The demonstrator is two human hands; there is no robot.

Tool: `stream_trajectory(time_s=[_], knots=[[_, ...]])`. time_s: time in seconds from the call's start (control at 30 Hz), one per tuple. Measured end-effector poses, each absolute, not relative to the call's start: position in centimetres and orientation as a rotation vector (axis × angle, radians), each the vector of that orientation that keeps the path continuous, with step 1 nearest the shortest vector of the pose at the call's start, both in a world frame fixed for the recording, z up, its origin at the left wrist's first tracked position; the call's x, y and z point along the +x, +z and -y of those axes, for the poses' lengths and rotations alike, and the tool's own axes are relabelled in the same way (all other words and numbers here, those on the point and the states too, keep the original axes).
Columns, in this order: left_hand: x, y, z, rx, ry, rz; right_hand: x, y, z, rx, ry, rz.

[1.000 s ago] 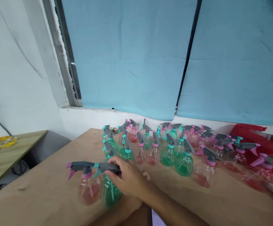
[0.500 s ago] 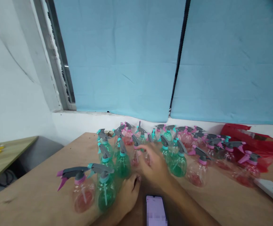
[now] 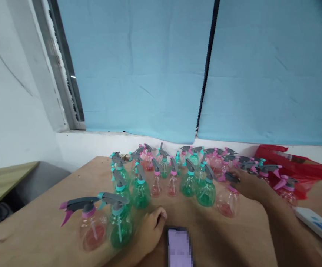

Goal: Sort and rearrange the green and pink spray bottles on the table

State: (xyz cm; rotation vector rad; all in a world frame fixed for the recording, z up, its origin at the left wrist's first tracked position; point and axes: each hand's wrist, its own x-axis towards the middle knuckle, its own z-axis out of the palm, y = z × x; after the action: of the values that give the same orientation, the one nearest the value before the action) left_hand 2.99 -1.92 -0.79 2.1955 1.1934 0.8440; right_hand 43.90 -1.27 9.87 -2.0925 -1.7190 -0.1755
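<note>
Clear spray bottles with grey heads stand on the brown table, some green with teal collars, some pink. My left hand (image 3: pixel 153 228) rests curled on the table, beside a green bottle (image 3: pixel 121 230) at the front left; what its fingers hold, if anything, is hidden. A pink bottle (image 3: pixel 92 230) stands left of that one. My right hand (image 3: pixel 242 181) reaches to the right, at the head of a pink bottle (image 3: pixel 228 202); its fingers are mostly hidden behind the sprayer. Two slim pink bottles (image 3: pixel 156 185) (image 3: pixel 173 184) stand side by side in the middle.
A phone (image 3: pixel 179 246) lies at the front edge. Red plastic (image 3: pixel 302 170) is heaped at the back right, near a white-and-blue box (image 3: pixel 318 224). Blue curtains (image 3: pixel 144 74) hang behind the table (image 3: pixel 52 211). A second table (image 3: pixel 10 180) is at the left.
My right hand has moved from the slim pink bottles in the middle to the pink bottle on the right. My left hand has stayed on the table. The view has shifted slightly.
</note>
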Motion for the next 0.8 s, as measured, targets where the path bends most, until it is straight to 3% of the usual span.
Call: stream_trajectory(time_s=[0.23,0.47,0.8], knots=[[3.0,-0.3,2.0,2.206,0.801,-1.189,42.1,12.3,2.3,-2.056,0.162,2.051],[2.9,0.0,2.1,2.221,0.796,-1.211,33.9,14.6,4.2,-1.624,0.136,2.133],[2.9,0.8,2.1,2.288,0.659,-1.32,24.8,6.6,-0.8,-1.018,0.115,1.907]])
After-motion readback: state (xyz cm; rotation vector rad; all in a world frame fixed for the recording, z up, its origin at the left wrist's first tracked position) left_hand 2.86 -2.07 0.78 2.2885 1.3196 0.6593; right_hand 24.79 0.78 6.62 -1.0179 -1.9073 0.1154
